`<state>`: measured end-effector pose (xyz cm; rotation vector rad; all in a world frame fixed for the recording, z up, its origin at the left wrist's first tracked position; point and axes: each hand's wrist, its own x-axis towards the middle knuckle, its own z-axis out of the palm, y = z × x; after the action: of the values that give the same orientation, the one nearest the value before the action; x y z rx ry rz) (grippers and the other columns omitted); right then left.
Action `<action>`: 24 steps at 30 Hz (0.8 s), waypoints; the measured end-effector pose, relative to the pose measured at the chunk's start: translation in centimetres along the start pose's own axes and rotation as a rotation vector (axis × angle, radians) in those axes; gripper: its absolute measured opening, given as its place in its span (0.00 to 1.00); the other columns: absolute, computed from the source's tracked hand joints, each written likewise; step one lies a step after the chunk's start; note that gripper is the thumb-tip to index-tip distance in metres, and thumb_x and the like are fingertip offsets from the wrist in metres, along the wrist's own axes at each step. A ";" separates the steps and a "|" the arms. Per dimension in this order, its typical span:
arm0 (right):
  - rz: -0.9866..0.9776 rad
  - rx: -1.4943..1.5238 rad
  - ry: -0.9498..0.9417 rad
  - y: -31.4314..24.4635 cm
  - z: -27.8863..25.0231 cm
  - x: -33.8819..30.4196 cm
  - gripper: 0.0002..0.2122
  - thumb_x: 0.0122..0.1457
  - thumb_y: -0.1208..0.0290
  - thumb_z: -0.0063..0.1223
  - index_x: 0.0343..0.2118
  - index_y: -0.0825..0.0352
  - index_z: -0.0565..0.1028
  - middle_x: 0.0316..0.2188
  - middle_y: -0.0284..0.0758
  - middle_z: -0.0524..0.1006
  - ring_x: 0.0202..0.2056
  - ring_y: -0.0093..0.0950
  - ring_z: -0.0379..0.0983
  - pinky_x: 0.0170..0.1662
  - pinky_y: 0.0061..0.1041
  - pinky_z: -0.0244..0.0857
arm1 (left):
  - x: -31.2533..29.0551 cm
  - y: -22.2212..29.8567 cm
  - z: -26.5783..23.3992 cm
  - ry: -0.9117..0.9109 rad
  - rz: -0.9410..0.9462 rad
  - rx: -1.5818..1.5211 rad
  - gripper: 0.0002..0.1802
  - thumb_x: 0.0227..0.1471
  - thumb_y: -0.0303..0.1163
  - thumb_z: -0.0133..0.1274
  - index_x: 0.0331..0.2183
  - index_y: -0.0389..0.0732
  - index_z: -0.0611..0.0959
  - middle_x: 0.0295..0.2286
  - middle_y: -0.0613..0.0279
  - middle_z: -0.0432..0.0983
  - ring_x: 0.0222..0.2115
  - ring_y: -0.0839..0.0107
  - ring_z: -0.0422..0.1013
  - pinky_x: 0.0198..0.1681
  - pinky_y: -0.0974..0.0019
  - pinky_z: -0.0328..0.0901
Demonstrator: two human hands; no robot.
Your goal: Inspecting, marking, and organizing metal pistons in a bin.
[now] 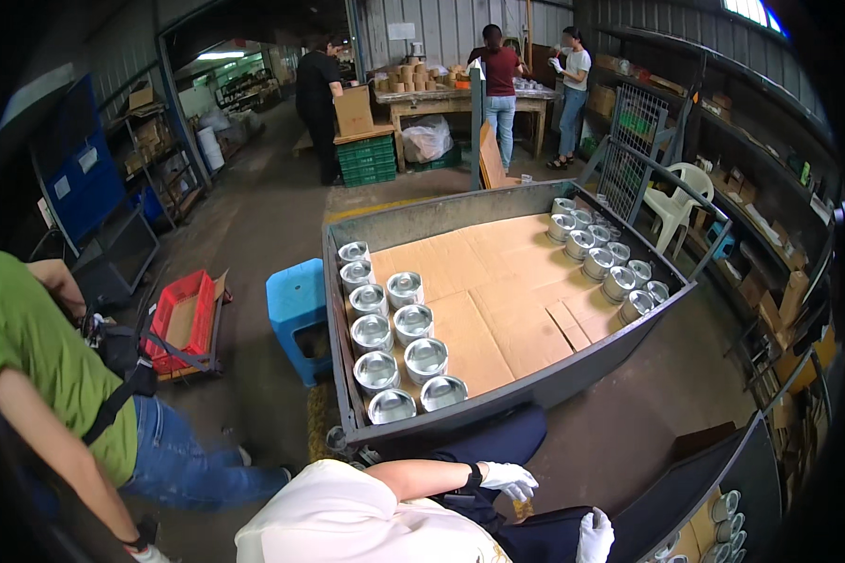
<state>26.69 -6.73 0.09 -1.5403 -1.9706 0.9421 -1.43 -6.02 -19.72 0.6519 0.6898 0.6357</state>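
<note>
My left hand (509,480), in a white glove with a dark band at the wrist, hangs over my dark trousers with its fingers loosely stretched and nothing in them. Lower right, my right hand (594,537), also gloved in white, rests at my other leg; its fingers look extended, and it holds nothing visible. The large metal bin (498,408) beside me is lined with cardboard (483,291). Silver cylinders like engine pistons (426,357) stand in rows along its left side. Further similar pistons (620,281) line its right side. Neither hand touches them.
A blue stool (299,286) stands against the bin's left side. A person in green (56,347) is close at left, near a red crate (180,319). Another container of pistons (726,507) sits lower right. Several people work around the far table (441,98); shelves (760,150) line the right.
</note>
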 end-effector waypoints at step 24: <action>0.259 -0.377 -0.282 5.3 1.7 0.2 0.16 0.62 0.62 0.45 0.46 0.70 0.74 0.41 0.47 0.77 0.45 0.41 0.73 0.49 0.33 0.65 | -0.3 0.6 0.2 0.044 0.078 -0.085 0.23 0.62 0.39 0.40 0.54 0.38 0.71 0.48 0.50 0.72 0.46 0.59 0.71 0.51 0.59 0.65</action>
<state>28.85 -6.18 -5.03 -2.0034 -2.2844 0.9725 -1.66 -5.94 -18.99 0.5898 0.6769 0.7488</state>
